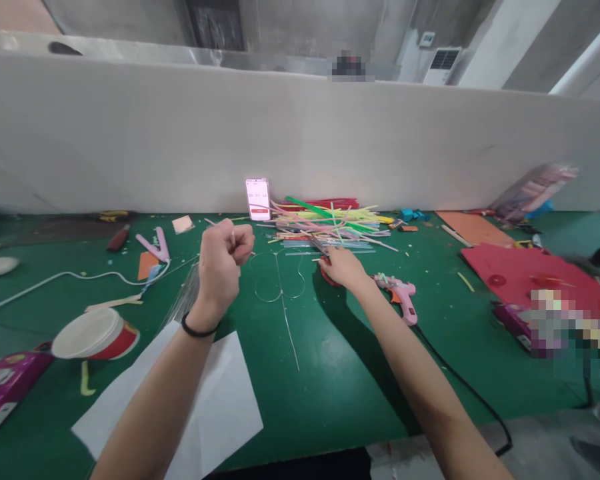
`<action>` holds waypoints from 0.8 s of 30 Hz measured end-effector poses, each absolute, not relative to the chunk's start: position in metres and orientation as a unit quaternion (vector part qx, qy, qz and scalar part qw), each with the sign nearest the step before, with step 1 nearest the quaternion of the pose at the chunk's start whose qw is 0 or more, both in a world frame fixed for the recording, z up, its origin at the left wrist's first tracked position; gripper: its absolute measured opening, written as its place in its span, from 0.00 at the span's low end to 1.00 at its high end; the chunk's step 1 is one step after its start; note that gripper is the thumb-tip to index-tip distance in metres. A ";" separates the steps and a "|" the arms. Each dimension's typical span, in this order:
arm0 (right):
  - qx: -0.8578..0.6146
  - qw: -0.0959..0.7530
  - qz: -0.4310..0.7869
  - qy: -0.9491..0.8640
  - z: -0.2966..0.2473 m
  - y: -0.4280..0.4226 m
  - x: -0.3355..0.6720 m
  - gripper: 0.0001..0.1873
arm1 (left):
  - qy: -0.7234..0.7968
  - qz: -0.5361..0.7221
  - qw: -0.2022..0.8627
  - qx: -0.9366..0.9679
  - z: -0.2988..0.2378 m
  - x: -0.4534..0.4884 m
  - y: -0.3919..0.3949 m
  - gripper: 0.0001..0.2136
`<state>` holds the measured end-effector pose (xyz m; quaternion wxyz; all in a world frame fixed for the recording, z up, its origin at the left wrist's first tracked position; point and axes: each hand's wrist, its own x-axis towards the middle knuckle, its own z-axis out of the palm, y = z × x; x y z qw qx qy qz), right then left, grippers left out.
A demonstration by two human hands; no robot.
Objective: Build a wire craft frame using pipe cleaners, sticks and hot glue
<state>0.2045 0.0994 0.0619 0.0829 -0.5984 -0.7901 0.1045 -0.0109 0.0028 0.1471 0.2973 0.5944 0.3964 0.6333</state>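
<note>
My left hand (pixel 225 257) is closed in a fist above the table, with a dark band round its wrist. A thin pale strip (pixel 209 221) shows at the fist, most of it hidden by the fingers. My right hand (pixel 346 267) is closed over a pair of scissors (pixel 329 275) with red handles, the blades pointing at the pile of coloured strips (pixel 337 223). Between my hands, a thin wire frame (pixel 282 294) lies flat on the table, bent into rounded loops with a long straight stem.
A pink glue gun (pixel 405 297) with a black cord lies right of my right hand. A lit phone (pixel 258 200) leans on the white partition. White paper (pixel 230 393), wires (pixel 183 300), a paper bowl (pixel 97 333), pink pliers-like tool (pixel 155 247) and red sheet (pixel 520 273) lie around.
</note>
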 end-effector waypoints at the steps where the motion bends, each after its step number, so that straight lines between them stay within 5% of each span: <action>1: -0.584 0.091 0.112 -0.799 0.067 0.095 0.202 0.21 | 0.387 0.641 0.325 0.578 0.149 -0.010 0.002 0.25; 8: -0.302 0.242 0.376 -0.842 0.097 0.021 0.174 0.18 | 0.327 0.596 0.585 0.442 0.156 -0.001 -0.014 0.21; 17: -0.369 0.183 0.413 -0.812 0.049 -0.055 0.166 0.19 | 0.346 0.523 0.755 0.192 0.075 0.012 -0.034 0.13; 20: -0.430 0.177 0.384 -0.798 0.038 -0.079 0.179 0.13 | 0.399 0.481 0.747 0.226 0.050 0.010 -0.044 0.04; 24: -0.507 0.205 0.352 -0.760 0.025 -0.092 0.189 0.14 | 0.505 0.566 0.546 0.355 0.023 -0.007 -0.040 0.10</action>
